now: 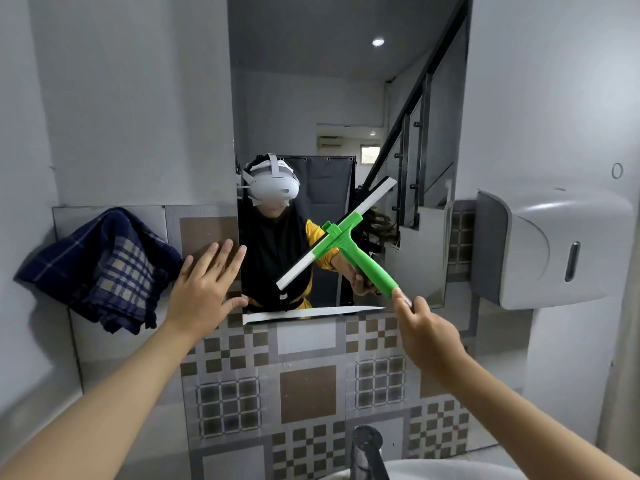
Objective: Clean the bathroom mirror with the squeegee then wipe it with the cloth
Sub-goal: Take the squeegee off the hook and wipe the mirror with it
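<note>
The tall mirror (311,109) hangs on the wall ahead, reflecting a person wearing a headset. A green squeegee (349,244) with a white blade lies tilted against the lower glass. My right hand (427,332) pinches the tip of its handle with the fingertips. My left hand (204,287) is spread flat with fingers apart on the tiled wall at the mirror's lower left edge, holding nothing. A dark blue checked cloth (104,268) hangs on the wall to the left of that hand.
A grey paper dispenser (550,247) sticks out from the right wall. Patterned tiles (308,393) cover the wall under the mirror. A dark tap (367,452) and a white basin rim (450,471) sit at the bottom.
</note>
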Motion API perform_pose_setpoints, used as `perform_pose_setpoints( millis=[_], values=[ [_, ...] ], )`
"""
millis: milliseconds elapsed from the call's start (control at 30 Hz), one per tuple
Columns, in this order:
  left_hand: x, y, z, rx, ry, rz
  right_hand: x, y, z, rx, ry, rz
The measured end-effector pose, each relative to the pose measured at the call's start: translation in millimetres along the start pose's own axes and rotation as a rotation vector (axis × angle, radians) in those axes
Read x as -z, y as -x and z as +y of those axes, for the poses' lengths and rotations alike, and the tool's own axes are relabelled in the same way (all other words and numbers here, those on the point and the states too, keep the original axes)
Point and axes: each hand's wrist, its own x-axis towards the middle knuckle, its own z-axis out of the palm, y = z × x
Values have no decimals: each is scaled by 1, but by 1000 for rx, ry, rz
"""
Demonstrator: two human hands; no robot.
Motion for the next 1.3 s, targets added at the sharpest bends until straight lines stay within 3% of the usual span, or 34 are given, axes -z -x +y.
perform_pose_setpoints(
  millis=[267,467,867,1067,1300],
  values=[
    [-3,0,0,-1,-7,-6,-1,40,71,-60,114,-140],
    [-4,1,2,7,7,10,0,80,81,-264,20,-191],
    [-3,1,6,19,36,-4,14,80,-26,-614,-532,-215],
    [-1,2,7,26,41,-10,28,58,-81,-873,-838,-139],
    [2,3,5,21,50,-14,27,28,-134,-999,-942,-45]
  ],
)
